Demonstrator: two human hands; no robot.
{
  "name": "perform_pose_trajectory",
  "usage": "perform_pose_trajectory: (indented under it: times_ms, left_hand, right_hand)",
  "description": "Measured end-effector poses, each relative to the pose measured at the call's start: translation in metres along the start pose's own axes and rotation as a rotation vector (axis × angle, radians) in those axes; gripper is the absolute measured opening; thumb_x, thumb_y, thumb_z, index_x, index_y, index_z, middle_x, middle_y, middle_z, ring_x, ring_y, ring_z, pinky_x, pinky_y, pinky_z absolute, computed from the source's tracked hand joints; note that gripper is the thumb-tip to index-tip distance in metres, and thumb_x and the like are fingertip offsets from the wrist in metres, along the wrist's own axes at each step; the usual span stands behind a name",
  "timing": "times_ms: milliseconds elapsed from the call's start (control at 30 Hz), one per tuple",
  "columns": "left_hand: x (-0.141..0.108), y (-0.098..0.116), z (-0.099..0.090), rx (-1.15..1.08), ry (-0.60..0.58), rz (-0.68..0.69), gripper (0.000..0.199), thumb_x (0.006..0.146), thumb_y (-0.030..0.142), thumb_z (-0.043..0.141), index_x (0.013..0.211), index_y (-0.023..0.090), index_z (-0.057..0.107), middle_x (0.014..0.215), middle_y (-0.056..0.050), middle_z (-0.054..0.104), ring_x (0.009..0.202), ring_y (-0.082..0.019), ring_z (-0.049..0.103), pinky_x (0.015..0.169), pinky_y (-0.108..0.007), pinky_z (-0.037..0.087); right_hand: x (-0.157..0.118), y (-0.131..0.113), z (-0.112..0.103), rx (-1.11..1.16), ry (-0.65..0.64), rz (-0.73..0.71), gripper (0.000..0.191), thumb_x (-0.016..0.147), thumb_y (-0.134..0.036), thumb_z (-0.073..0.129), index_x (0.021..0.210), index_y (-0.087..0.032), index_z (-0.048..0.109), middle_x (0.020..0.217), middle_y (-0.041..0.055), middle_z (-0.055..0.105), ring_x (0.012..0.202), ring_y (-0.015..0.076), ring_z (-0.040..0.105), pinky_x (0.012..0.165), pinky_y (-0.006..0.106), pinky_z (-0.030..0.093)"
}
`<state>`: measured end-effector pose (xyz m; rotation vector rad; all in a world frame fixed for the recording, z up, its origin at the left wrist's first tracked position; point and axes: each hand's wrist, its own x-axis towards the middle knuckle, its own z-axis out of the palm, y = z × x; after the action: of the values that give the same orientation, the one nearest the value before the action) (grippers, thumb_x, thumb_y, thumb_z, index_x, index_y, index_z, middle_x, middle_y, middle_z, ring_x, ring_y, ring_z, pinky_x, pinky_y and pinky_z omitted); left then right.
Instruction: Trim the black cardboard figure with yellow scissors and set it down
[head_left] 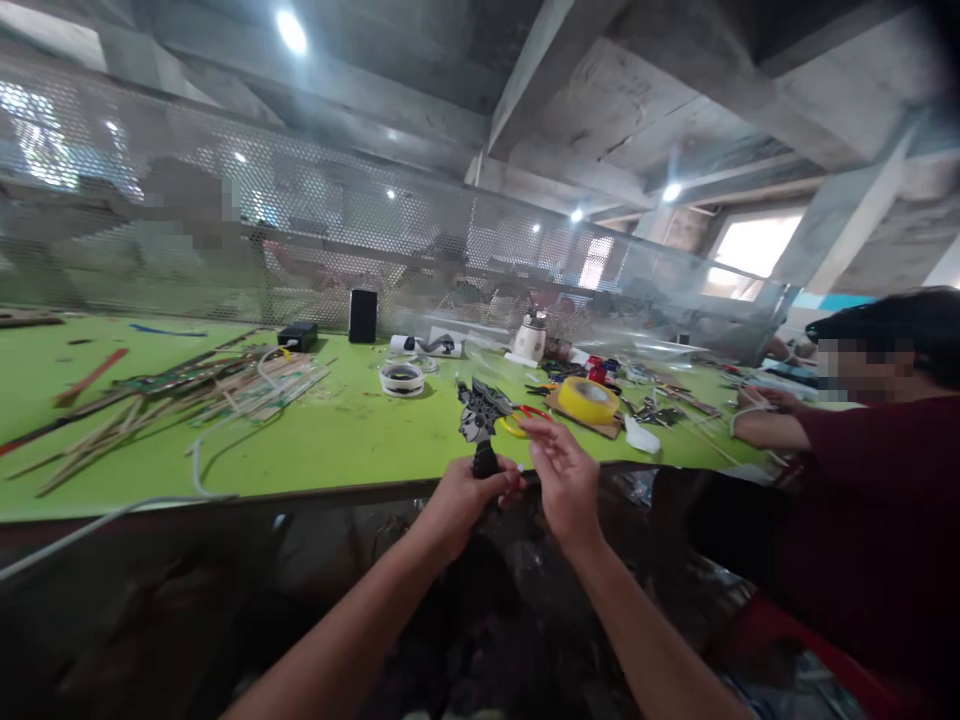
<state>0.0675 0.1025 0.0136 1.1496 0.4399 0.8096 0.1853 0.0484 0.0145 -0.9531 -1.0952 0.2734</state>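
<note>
My left hand (pixel 480 490) is closed around the dark lower end of a flat cut-out figure (pixel 478 420), printed in black and white with a head in profile and an ornate headdress. The figure stands upright above my fist, just over the table's front edge. To its right, my right hand (pixel 564 475) is raised with its fingers bent together. Red and yellow loops (pixel 514 424), resembling scissor handles, show at its fingertips; I cannot tell whether they are held or lie behind. A tiny whitish bit (pixel 521 468) appears by my left fingers.
On the green table (pixel 315 450) stand a roll of yellow tape (pixel 589 400), a white tape roll (pixel 402 379) and a white jar (pixel 529 340). Wooden sticks (pixel 112 440) and a white cable (pixel 196 465) lie left. A person in dark red (pixel 885 480) sits right. A mesh divider (pixel 360 240) runs behind.
</note>
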Motion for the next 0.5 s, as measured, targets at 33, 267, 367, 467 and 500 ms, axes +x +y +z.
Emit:
perform_pose_trajectory:
  times_ms: [33,267,367,467,500]
  left_hand:
    - [-0.001,-0.001,0.001,-0.004,-0.001,-0.01,0.007,0.063,0.02,0.077,0.065,0.017,0.071,0.064,-0.005,0.068,0.054,-0.013,0.055,0.057,-0.025,0.042]
    - [-0.002,0.0,-0.002,-0.059,0.038,-0.063,0.013,0.064,0.021,0.076,0.076,0.016,0.074,0.071,-0.006,0.07,0.061,-0.015,0.06,0.059,-0.025,0.044]
    - [-0.002,0.002,-0.006,-0.068,0.069,-0.061,0.016,0.065,0.022,0.076,0.081,0.016,0.073,0.077,-0.006,0.072,0.065,-0.015,0.062,0.059,-0.024,0.044]
    - [-0.002,0.003,-0.008,-0.041,0.064,-0.053,0.013,0.069,0.025,0.075,0.068,0.014,0.068,0.066,-0.005,0.067,0.06,-0.013,0.059,0.057,-0.023,0.043]
    - [-0.002,0.004,-0.009,-0.032,0.057,-0.053,0.016,0.071,0.026,0.074,0.064,0.013,0.066,0.062,-0.004,0.065,0.057,-0.012,0.058,0.056,-0.022,0.042]
  right_hand:
    - [-0.002,-0.003,-0.005,-0.058,-0.024,-0.038,0.017,0.082,-0.017,0.061,0.096,-0.022,0.071,0.101,0.0064,0.069,0.103,0.0236,0.061,0.1,0.042,0.044]
    - [-0.016,0.007,-0.043,-0.626,-0.252,-0.308,0.02,0.089,-0.019,0.056,0.103,-0.02,0.07,0.099,0.011,0.069,0.098,0.025,0.061,0.09,0.041,0.047]
    - [-0.017,0.019,-0.06,-0.665,-0.117,-0.233,0.015,0.09,-0.022,0.056,0.084,-0.019,0.069,0.083,0.01,0.069,0.085,0.0243,0.061,0.082,0.04,0.048]
    - [-0.018,0.019,-0.07,-0.653,-0.046,-0.153,0.013,0.089,-0.023,0.057,0.085,-0.018,0.069,0.081,0.0081,0.069,0.077,0.0218,0.063,0.075,0.036,0.049]
    - [-0.018,0.016,-0.071,-0.638,-0.028,-0.129,0.012,0.088,-0.023,0.058,0.087,-0.018,0.068,0.082,0.0078,0.069,0.076,0.0212,0.063,0.074,0.035,0.049]
